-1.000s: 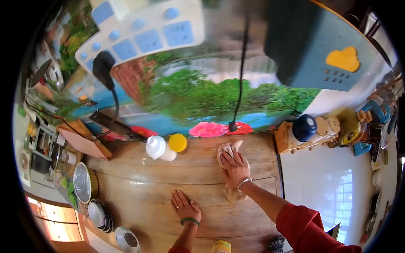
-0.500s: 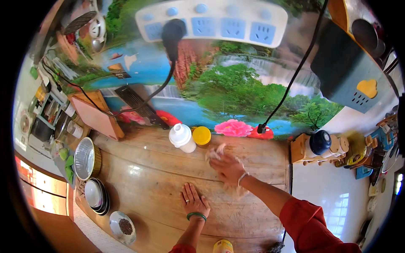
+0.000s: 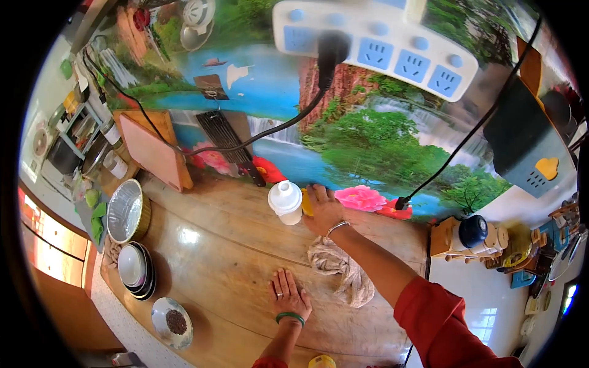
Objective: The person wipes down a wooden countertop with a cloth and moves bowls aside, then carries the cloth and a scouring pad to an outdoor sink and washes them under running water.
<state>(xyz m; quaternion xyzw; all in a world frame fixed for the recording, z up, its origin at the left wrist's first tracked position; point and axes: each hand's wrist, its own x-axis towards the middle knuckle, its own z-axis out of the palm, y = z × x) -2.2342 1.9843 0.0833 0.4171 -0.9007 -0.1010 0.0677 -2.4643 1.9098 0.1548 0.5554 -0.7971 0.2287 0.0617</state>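
Note:
My right hand (image 3: 324, 211) reaches to the back of the wooden table (image 3: 227, 245), its fingers curled over a jar with a yellow lid (image 3: 306, 203). Most of that jar is hidden behind the hand. Just left of it stands a white plastic bottle (image 3: 286, 203) with a spouted cap. A crumpled beige cloth (image 3: 341, 271) lies on the wood below my right wrist, out of my grasp. My left hand (image 3: 290, 298) rests flat on the tabletop, fingers stretched out, holding nothing.
Along the left edge are a foil-lined basin (image 3: 126, 214), stacked bowls (image 3: 132, 267) and a bowl with dark grains (image 3: 161, 319). A pink cutting board (image 3: 150, 150) leans at the back left. Cables hang from a power strip (image 3: 374, 52). A yellow-topped container (image 3: 322, 362) is at the front edge.
My right hand has let go of the cloth and moved up to the yellow-lidded jar. The cloth stays on the table. My left hand keeps its place while the view has tilted.

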